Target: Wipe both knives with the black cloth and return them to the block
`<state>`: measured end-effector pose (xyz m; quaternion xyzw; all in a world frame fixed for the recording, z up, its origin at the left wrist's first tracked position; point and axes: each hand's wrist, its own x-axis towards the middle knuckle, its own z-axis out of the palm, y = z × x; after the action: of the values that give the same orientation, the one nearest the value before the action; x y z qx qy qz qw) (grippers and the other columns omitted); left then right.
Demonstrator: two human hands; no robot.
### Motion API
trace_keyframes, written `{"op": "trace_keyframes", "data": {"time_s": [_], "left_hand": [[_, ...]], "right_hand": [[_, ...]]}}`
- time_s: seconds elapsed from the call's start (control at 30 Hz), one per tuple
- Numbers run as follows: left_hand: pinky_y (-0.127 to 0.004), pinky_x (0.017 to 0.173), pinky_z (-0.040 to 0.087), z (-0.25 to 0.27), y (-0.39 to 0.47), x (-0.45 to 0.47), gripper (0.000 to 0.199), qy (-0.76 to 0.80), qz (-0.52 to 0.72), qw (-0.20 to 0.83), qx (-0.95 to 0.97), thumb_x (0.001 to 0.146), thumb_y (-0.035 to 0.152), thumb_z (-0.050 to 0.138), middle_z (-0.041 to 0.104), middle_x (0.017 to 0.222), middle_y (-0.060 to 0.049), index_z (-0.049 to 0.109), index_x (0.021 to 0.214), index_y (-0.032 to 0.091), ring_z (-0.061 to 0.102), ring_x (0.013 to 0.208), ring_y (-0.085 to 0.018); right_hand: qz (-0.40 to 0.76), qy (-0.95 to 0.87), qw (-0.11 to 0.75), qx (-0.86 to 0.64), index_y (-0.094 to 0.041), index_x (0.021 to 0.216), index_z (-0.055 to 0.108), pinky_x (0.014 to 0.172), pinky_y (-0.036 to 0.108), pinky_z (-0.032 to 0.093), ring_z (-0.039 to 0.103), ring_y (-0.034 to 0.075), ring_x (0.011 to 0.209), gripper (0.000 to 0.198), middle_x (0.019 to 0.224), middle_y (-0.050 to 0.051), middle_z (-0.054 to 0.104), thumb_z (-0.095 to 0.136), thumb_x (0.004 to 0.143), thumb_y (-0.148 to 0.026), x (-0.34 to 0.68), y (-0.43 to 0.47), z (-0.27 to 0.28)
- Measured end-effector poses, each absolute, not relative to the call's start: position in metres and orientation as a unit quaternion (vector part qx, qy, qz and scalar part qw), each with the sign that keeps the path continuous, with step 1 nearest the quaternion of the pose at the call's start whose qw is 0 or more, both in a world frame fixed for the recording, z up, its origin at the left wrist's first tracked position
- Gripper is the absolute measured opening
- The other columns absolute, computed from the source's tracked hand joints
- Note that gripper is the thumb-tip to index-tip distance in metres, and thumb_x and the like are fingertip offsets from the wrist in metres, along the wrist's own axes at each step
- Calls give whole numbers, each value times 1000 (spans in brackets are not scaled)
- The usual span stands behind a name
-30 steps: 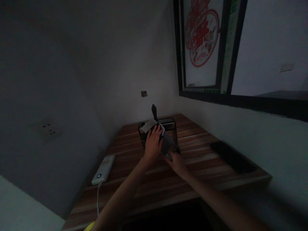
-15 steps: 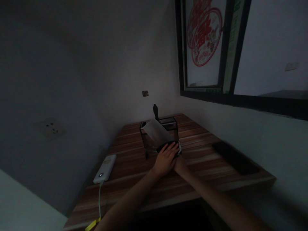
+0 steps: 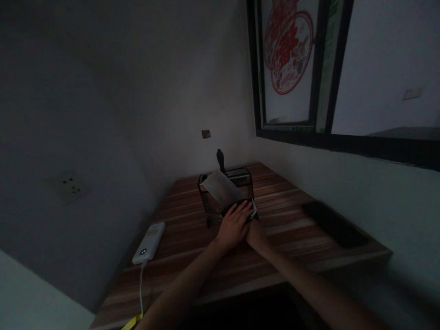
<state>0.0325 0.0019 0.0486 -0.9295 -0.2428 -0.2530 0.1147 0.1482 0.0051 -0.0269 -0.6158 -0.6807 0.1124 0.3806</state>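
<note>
My left hand (image 3: 233,228) lies with its fingers extended over a black object with a whitish edge (image 3: 253,213), whose kind is hard to make out. Curled against the lower right of that object is my right hand (image 3: 256,234), its fingers mostly hidden. A pale, flat, broad panel (image 3: 222,187) slants up and left from the black object. Behind it stands a black-framed rack (image 3: 250,183), and a dark upright handle (image 3: 220,159) rises at the rack's back.
The wood-grained table (image 3: 275,201) reaches the walls. On the left lies a white power bank (image 3: 149,243) with a white cable (image 3: 140,288) and a yellow piece (image 3: 132,322). A flat black object (image 3: 333,224) rests near the right edge. A dark-framed window (image 3: 288,128) is above.
The view has shifted slightly. My right hand has moved a little up and left, closer against the black object; my left hand remains over it.
</note>
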Motion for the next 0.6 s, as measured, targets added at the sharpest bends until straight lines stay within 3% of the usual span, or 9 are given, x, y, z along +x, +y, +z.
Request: {"op": "trace_keyframes", "data": {"time_s": [0.13, 0.3, 0.6], "left_hand": [[-41, 110, 19, 55, 9, 30, 43, -260, -266, 126, -920, 84, 17, 40, 33, 140, -4, 36, 128, 18, 19, 133, -15], [-43, 109, 20, 70, 23, 23, 43, -291, -306, 145, -895, 85, 16, 38, 34, 140, -5, 36, 128, 19, 20, 133, -16], [-44, 108, 19, 110, 46, 12, 42, -349, -391, 160, -837, 88, 18, 32, 33, 140, -5, 32, 130, 22, 19, 133, -17]], "right_hand": [[125, -686, 358, -621, -12, 101, 59, 80, 28, 43, 59, 22, 94, 27, 98, 13, 65, 49, 76, -17, 148, -2, -13], [141, -685, 369, -612, -16, 112, 53, 75, 27, 42, 60, 21, 92, 37, 98, 10, 65, 53, 77, -28, 147, -8, -1], [111, -685, 376, -614, -17, 99, 60, 68, 27, 41, 62, 22, 82, 34, 87, 10, 67, 48, 81, -43, 146, -8, -4]]}}
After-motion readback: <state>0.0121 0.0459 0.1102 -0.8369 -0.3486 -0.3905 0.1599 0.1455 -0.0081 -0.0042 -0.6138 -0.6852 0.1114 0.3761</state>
